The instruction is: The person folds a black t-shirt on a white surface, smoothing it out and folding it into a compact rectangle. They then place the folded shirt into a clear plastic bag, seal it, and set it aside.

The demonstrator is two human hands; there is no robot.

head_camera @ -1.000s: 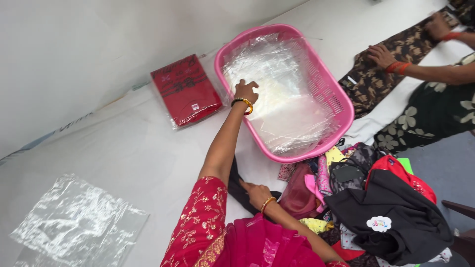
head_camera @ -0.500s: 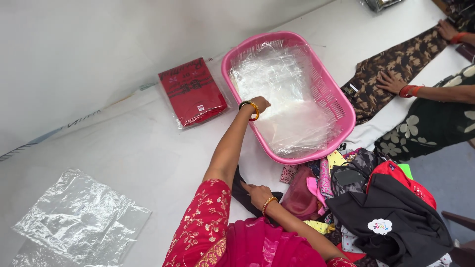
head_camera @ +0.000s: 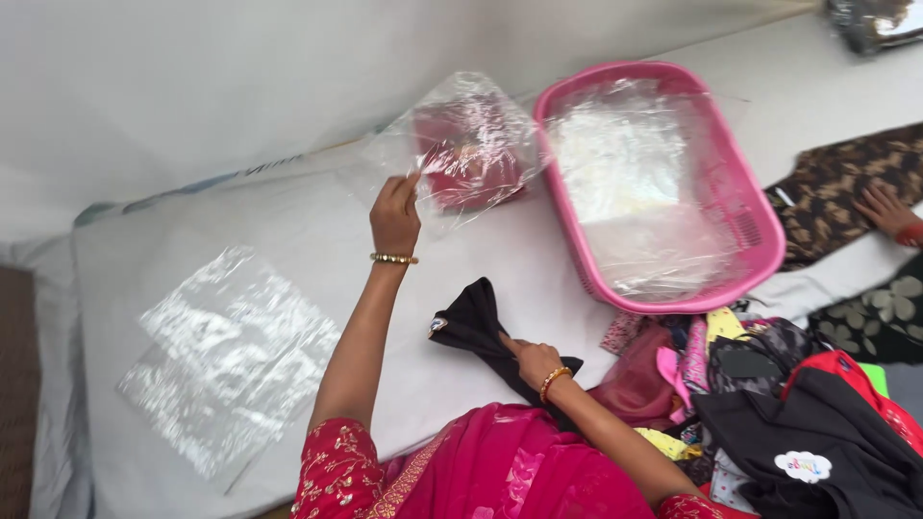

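Left hand (head_camera: 395, 213) raised in the middle of the frame, fingers pinched shut on the corner of a clear plastic bag (head_camera: 461, 144) lifted off the table, hanging in front of a red packet (head_camera: 471, 159) seen through it. Right hand (head_camera: 534, 362) lower centre, closed on a black garment (head_camera: 476, 332) lying on the grey table (head_camera: 221, 216). Pink basket (head_camera: 760, 226) at upper right, lined with more clear plastic. Flat plastic sheets (head_camera: 226, 356) at lower left, well apart from both hands. Heap of mixed clothes (head_camera: 788, 413) at lower right. Another person's hand (head_camera: 880, 210) at right edge, resting on brown patterned fabric (head_camera: 832, 187).
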